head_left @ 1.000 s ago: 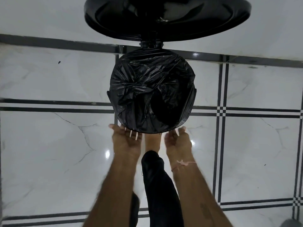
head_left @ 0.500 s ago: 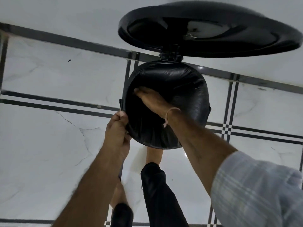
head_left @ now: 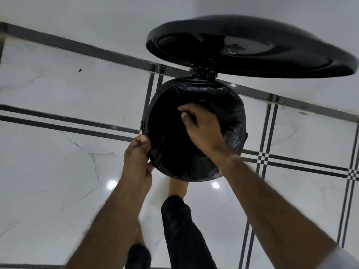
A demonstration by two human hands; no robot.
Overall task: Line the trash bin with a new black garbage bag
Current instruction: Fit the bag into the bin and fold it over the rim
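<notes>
Black bag (head_left: 232, 113) lines the bin (head_left: 205, 72); left hand (head_left: 138, 155) pinches its rim fold, right hand (head_left: 202, 129) curled inside, grasp unclear.

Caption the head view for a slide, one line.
Left hand grips the bag at its rim while the right hand, fingers curled, reaches into its mouth under the open lid.

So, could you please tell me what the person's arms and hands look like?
The left hand and right hand are ungloved, with bare forearms. A pale sleeve shows high on the right arm; none shows on the left. No rings show.
</notes>
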